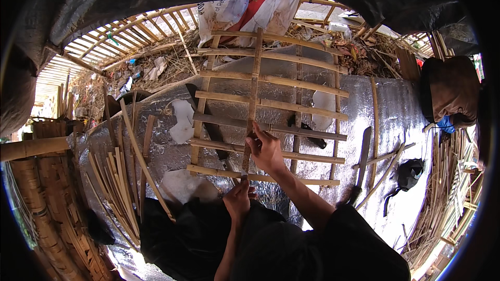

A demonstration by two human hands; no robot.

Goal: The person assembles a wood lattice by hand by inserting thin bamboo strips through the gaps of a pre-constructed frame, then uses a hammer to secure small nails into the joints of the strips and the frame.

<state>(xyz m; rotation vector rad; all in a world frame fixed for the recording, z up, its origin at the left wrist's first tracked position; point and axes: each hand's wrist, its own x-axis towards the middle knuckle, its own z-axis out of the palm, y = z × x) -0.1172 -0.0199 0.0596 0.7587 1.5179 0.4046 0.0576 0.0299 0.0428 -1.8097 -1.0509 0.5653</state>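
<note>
In front of me lies a lattice of bamboo slats [307,109], several crosswise pieces over upright strips. A long bamboo strip [255,73] runs up its middle, across the crosswise slats. My right hand [266,152] is closed on this strip in the lower half of the lattice, thumb and fingers at its sides. Nearer to me, my left hand [238,200] pinches the strip's near end, where a small pale patch shows. Its fingers are partly hidden. Under the lattice's left side lies a long dark blade [214,131]; a black object [314,138] shows through its right side.
A silver foil mat [388,104] covers the ground. Loose bamboo strips [115,184] lie left. On the right are a dark-handled long knife [361,164], a black pouch [410,173] and a strip bundle [442,198]. Behind stand a sack [245,18] and bamboo fence [140,31].
</note>
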